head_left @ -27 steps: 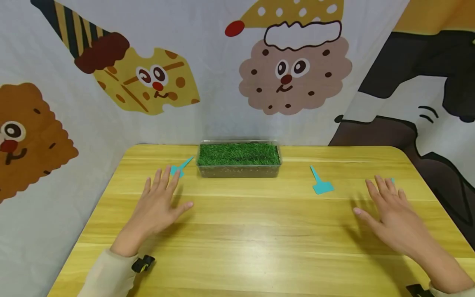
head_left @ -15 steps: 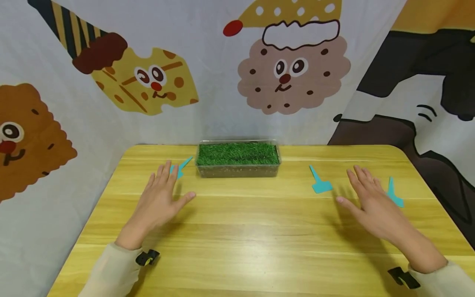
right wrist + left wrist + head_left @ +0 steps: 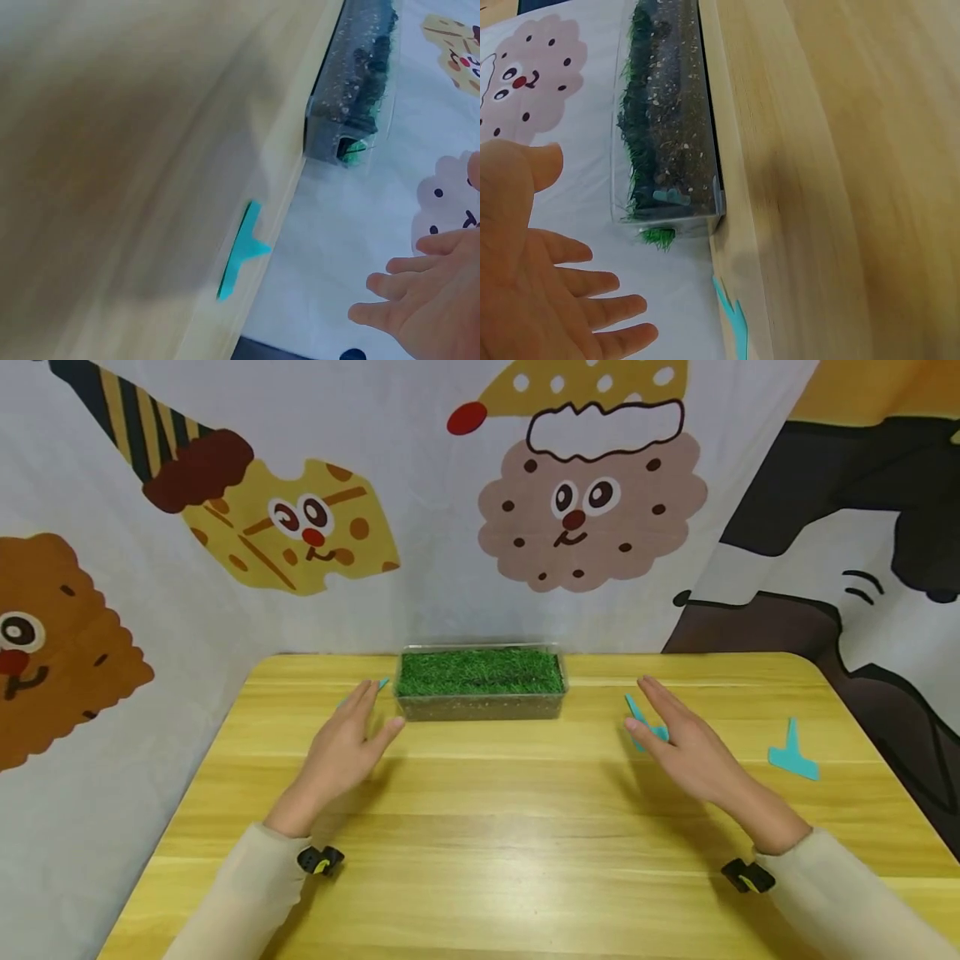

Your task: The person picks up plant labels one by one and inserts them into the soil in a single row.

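Observation:
A clear plastic box (image 3: 480,707) of soil topped with green grass (image 3: 480,670) stands at the table's back edge. My left hand (image 3: 341,752) hovers left of it, fingers straight and thumb spread, holding nothing. Beneath those fingers lies a teal T-shaped plant label (image 3: 383,683), mostly hidden in the head view. To the right of the box, my right hand (image 3: 693,752) is likewise held out flat over the table, with nothing in it. It partly covers a second teal label (image 3: 634,707), which the right wrist view shows whole on the tabletop. Another teal label (image 3: 792,762) lies farther right.
The light wood table (image 3: 480,860) reaches to a hanging cloth (image 3: 442,543) printed with cartoon biscuits and cheese, close behind the box. More of that cloth hangs along the left side. Both wrists wear black straps.
Both hands have moved inward toward the box, the right one much farther. The rightmost label has come out from behind the right hand, which now overlaps the middle one. Box and labels stay put.

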Demonstrator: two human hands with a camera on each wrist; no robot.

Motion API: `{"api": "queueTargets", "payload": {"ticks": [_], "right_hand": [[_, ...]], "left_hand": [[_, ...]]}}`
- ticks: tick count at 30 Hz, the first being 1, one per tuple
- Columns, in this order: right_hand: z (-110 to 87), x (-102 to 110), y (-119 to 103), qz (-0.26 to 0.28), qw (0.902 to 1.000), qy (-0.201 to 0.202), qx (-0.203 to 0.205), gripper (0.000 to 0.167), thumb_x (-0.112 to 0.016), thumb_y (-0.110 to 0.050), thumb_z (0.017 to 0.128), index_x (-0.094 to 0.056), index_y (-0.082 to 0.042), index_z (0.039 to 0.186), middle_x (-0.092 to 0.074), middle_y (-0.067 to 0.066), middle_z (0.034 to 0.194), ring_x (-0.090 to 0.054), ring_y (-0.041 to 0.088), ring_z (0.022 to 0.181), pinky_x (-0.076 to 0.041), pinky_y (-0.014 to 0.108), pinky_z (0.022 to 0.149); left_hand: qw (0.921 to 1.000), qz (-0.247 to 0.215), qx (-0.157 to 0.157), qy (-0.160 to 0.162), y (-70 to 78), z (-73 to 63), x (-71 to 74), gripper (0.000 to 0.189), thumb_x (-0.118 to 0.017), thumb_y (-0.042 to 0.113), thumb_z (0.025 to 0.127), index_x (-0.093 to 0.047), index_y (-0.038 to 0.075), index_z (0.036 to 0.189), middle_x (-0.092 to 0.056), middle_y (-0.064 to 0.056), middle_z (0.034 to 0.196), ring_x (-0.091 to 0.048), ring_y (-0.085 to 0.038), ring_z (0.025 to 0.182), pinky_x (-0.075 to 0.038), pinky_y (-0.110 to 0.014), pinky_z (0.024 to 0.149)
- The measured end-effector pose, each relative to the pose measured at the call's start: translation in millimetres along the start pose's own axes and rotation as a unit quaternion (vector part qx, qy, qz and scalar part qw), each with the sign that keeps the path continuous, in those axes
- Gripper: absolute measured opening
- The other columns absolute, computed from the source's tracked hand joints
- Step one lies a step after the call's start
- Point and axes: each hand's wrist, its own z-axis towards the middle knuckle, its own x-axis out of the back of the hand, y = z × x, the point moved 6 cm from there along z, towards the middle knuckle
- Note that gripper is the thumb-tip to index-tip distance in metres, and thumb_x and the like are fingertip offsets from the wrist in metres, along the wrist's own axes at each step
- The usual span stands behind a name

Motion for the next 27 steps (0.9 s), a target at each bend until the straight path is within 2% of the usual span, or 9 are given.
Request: {"api": "queueTargets", "payload": {"ticks": [6, 9, 14, 19, 24, 27], "right_hand": [[25.1, -4.3, -10.1, 0.035, 0.9993, 0.012, -0.004, 0.073, -0.046, -0.048, 0.112, -0.02, -0.009, 0.167, -0.021, 0.022, 0.171, -0.021, 0.048, 0.154, -0.024, 0.07, 0.118], [37.6, -8.3, -13.9, 0.049, 0.9987, 0.011, -0.012, 0.072, -0.046, -0.049, 0.112, -0.024, -0.007, 0.166, -0.03, 0.025, 0.167, -0.029, 0.048, 0.152, -0.029, 0.068, 0.117], [60.2, -19.3, -19.6, 0.103, 0.9945, -0.006, -0.021, 0.071, -0.045, -0.048, 0.112, -0.028, -0.003, 0.164, -0.034, 0.024, 0.165, -0.039, 0.044, 0.148, -0.035, 0.063, 0.117], [79.9, -30.7, -20.7, 0.153, 0.9875, -0.009, -0.038, 0.066, -0.047, -0.043, 0.112, -0.036, 0.0, 0.161, -0.041, 0.023, 0.161, -0.044, 0.044, 0.144, -0.041, 0.061, 0.114], [94.3, -41.4, -20.0, 0.163, 0.9855, -0.001, -0.047, 0.057, -0.049, -0.033, 0.113, -0.043, 0.005, 0.155, -0.048, 0.026, 0.155, -0.047, 0.046, 0.141, -0.042, 0.059, 0.114], [99.8, -45.6, -20.2, 0.163, 0.9853, 0.007, -0.051, 0.052, -0.05, -0.028, 0.113, -0.048, 0.006, 0.152, -0.052, 0.026, 0.151, -0.051, 0.045, 0.138, -0.044, 0.059, 0.112]], "left_hand": [[0.9979, -0.058, 0.026, 0.011, -3.2, 14.2, -0.7, 0.076, -0.048, 0.049, 0.11, -0.025, 0.002, 0.165, -0.026, -0.023, 0.169, -0.031, -0.046, 0.151, -0.027, -0.065, 0.12], [0.9939, -0.097, 0.044, 0.028, -5.3, 22.2, 0.1, 0.075, -0.049, 0.049, 0.11, -0.028, 0.001, 0.163, -0.033, -0.023, 0.166, -0.039, -0.045, 0.146, -0.035, -0.063, 0.117], [0.9851, -0.149, 0.066, 0.054, -6.1, 34.1, 0.3, 0.07, -0.051, 0.047, 0.11, -0.037, -0.001, 0.16, -0.048, -0.024, 0.156, -0.051, -0.042, 0.135, -0.047, -0.06, 0.107], [0.981, -0.167, 0.072, 0.067, -3.2, 44.2, -0.6, 0.064, -0.052, 0.044, 0.11, -0.046, 0.0, 0.155, -0.056, -0.023, 0.148, -0.058, -0.038, 0.124, -0.052, -0.056, 0.096], [0.9768, -0.18, 0.078, 0.086, -1.8, 53.4, -0.3, 0.054, -0.057, 0.034, 0.109, -0.054, -0.003, 0.149, -0.062, -0.023, 0.14, -0.063, -0.036, 0.114, -0.055, -0.05, 0.088], [0.9746, -0.182, 0.076, 0.107, -2.1, 57.4, 1.0, 0.046, -0.058, 0.026, 0.108, -0.06, -0.005, 0.142, -0.068, -0.023, 0.129, -0.066, -0.034, 0.103, -0.056, -0.043, 0.079]]}}
